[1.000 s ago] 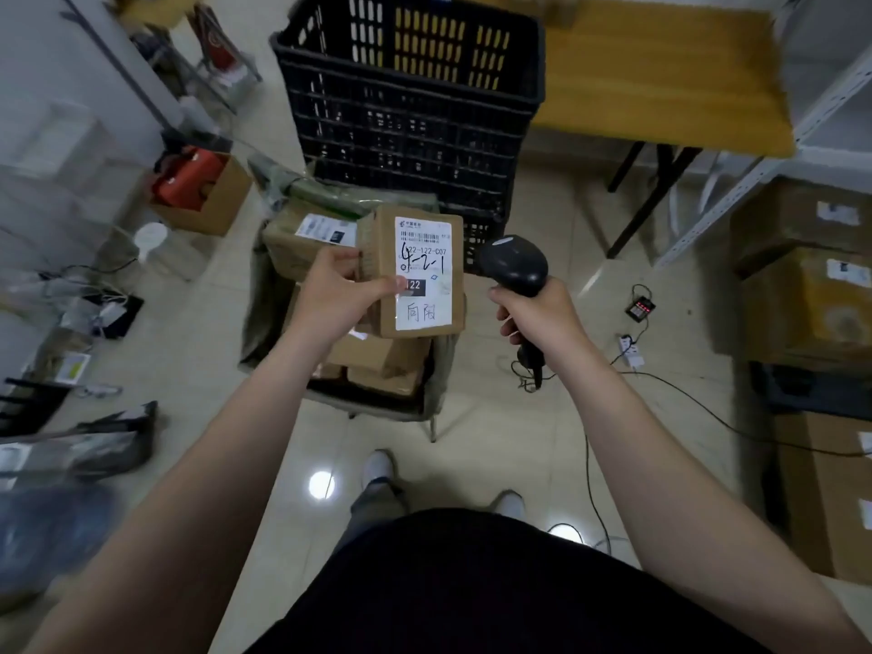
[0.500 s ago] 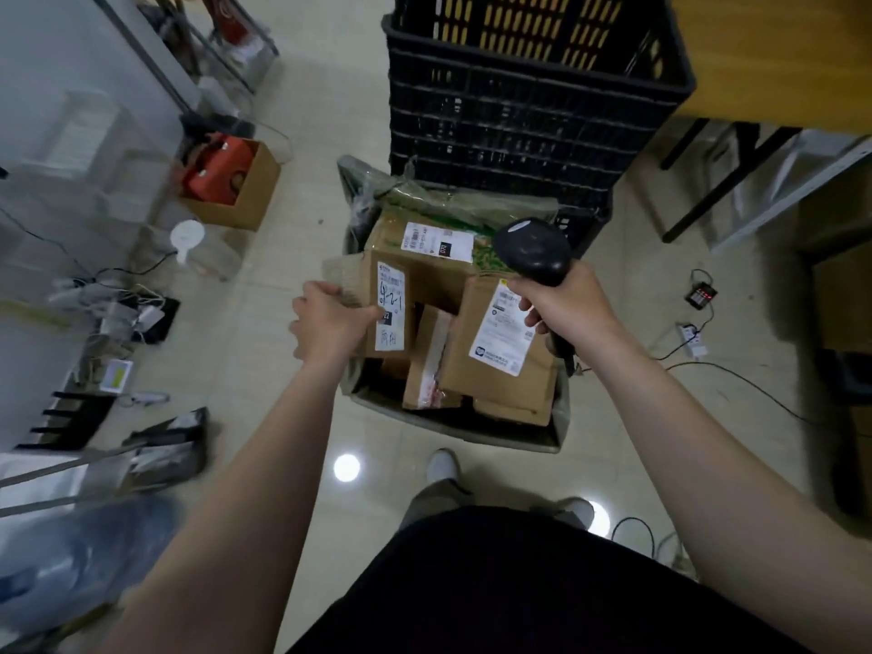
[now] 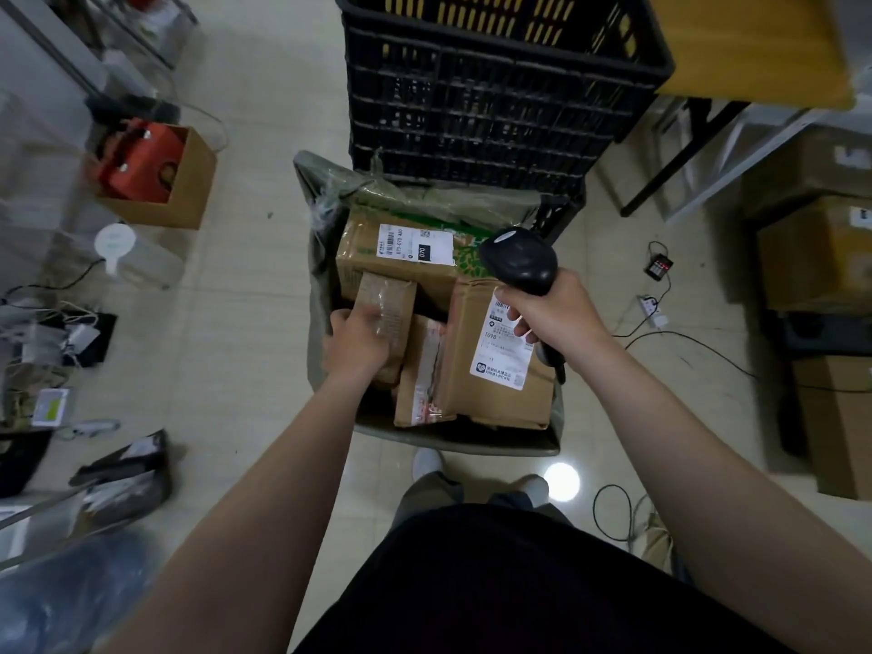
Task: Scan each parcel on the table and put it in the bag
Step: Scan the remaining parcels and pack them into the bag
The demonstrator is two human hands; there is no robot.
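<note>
A grey-green bag (image 3: 317, 295) stands open on the floor before me, holding several brown cardboard parcels. My left hand (image 3: 356, 339) reaches into its left side and rests on a small taped brown parcel (image 3: 391, 304), fingers curled over it. My right hand (image 3: 547, 311) grips a black barcode scanner (image 3: 519, 259) above the bag's right side. Below it lies a larger parcel with a white label (image 3: 500, 351). At the bag's far end sits another labelled parcel (image 3: 396, 250). A narrow parcel with red tape (image 3: 422, 370) lies between them.
A large black plastic crate (image 3: 495, 96) stands right behind the bag. A wooden table top (image 3: 750, 44) is at the upper right. Stacked cardboard boxes (image 3: 821, 257) line the right. An open box with a red item (image 3: 151, 172) and cables lie on the floor at left.
My left hand has carried the small parcel from in front of the scanner down into the bag's left side. My view has tilted down over the bag. The scanner stays in my right hand.
</note>
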